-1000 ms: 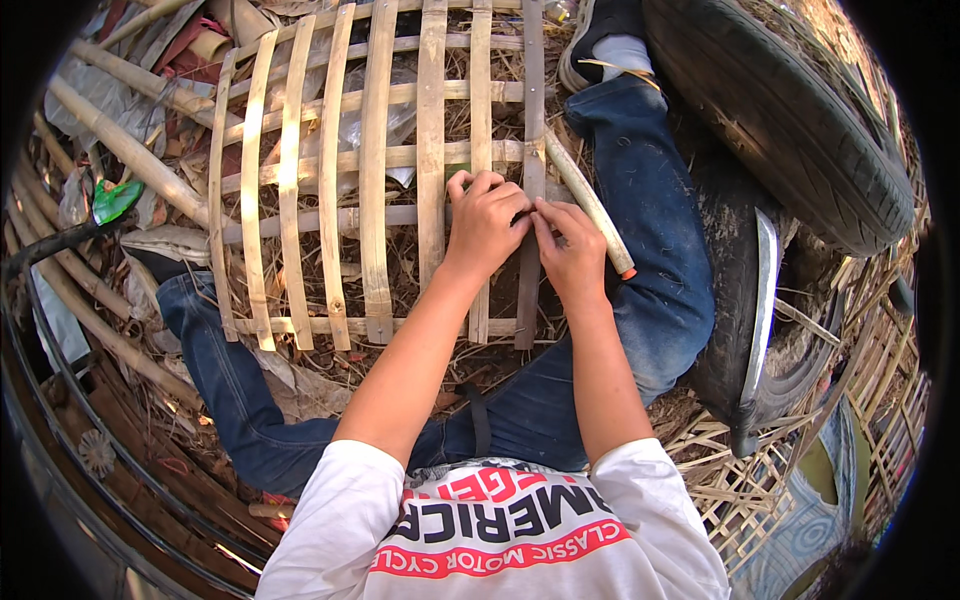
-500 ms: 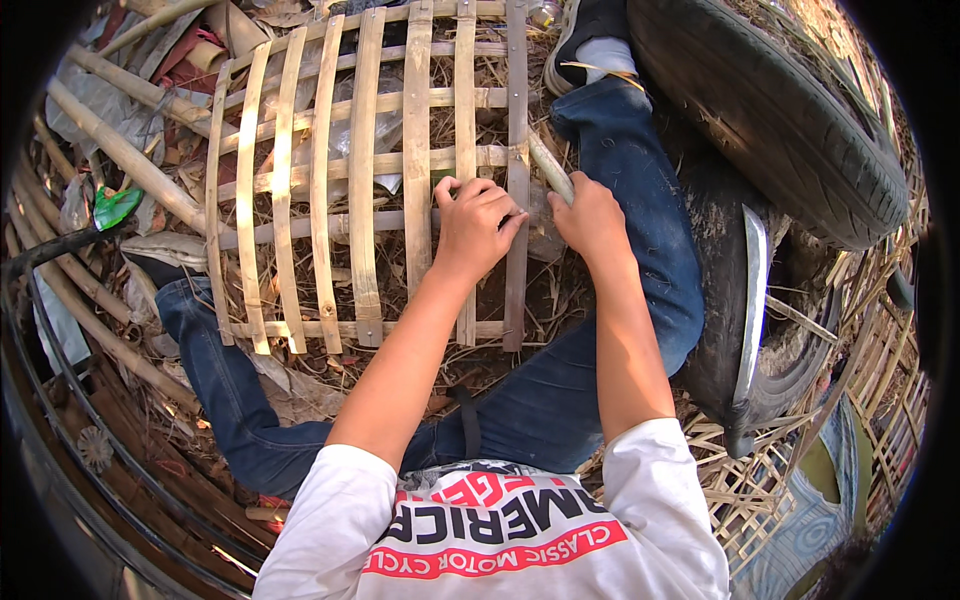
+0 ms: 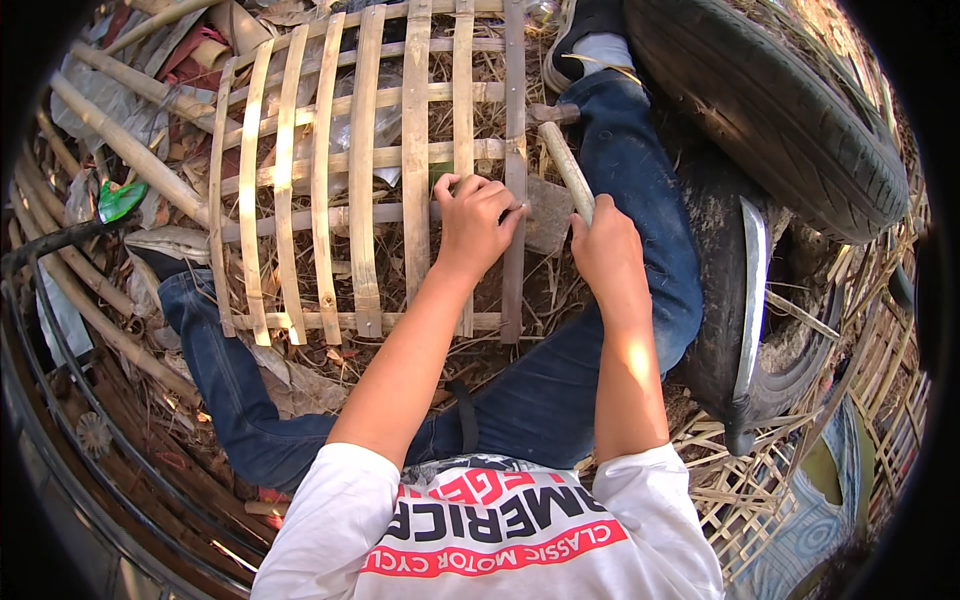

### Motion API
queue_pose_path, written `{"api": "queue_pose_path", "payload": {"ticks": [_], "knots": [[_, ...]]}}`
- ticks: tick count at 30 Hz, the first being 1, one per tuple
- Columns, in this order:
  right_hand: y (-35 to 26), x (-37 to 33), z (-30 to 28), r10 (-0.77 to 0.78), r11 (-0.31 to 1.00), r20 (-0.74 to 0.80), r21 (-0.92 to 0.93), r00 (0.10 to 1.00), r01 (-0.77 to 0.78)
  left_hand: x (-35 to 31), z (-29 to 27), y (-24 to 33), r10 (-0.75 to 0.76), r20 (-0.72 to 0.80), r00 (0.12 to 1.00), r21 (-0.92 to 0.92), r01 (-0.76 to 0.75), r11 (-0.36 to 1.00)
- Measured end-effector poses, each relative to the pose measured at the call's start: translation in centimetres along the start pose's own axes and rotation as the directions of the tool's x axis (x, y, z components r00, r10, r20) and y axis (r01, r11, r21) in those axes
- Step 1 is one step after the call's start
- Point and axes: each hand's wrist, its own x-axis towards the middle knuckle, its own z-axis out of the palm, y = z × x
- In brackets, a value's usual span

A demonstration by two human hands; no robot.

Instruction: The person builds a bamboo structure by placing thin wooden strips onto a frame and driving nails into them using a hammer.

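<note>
A bamboo slat frame (image 3: 365, 200) lies on the ground between my legs, its long strips crossed by thinner rails. My left hand (image 3: 478, 222) rests at its right side, with thumb and forefinger pinched against the darker end slat (image 3: 514, 270); whatever they hold is too small to make out. In my right hand (image 3: 608, 252) is a hammer (image 3: 567, 165), gripped by its pale wooden handle. The metal head is beyond the hand, close to the end slat's right edge. A grey block (image 3: 547, 217) sits beside and partly beneath that slat, near my left fingertips.
Worn tyres (image 3: 770, 120) crowd the right side, beside my bent leg. Bamboo poles (image 3: 130, 150) and plastic scraps lie to the left, near a black metal rack (image 3: 60, 340). Woven bamboo strips (image 3: 745, 490) spread at lower right. Dry straw and leaves cover the ground.
My right hand has shifted slightly right and nearer to me, and the hammer has swung so its head now shows. My left hand stays at the end slat.
</note>
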Motion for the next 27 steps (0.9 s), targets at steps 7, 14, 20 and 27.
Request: {"api": "queue_pose_path", "payload": {"ticks": [7, 14, 20, 27], "knots": [[1.9, 2.0, -2.7, -0.076, 0.986, -0.048, -0.15, 0.996, 0.068, -0.1, 0.1, -0.2, -0.018, 0.019, 1.0, -0.003, 0.018, 1.0], [1.6, -4.3, -3.2, 0.176, 0.938, -0.022, 0.305, 0.984, -0.161, -0.1, 0.4, -0.2, -0.017, 0.026, 1.0, -0.019, 0.018, 1.0], [1.6, -10.6, -3.4, 0.211, 0.412, 0.468, 0.753, 0.858, -0.512, -0.3, 0.2, -0.4, -0.023, 0.031, 0.999, 0.011, 0.023, 1.0], [0.9, -13.5, -1.4, 0.123, 0.352, 0.498, 0.787, 0.859, -0.507, -0.2, 0.3, -0.5, -0.025, 0.019, 1.0, 0.004, 0.025, 1.0]]}}
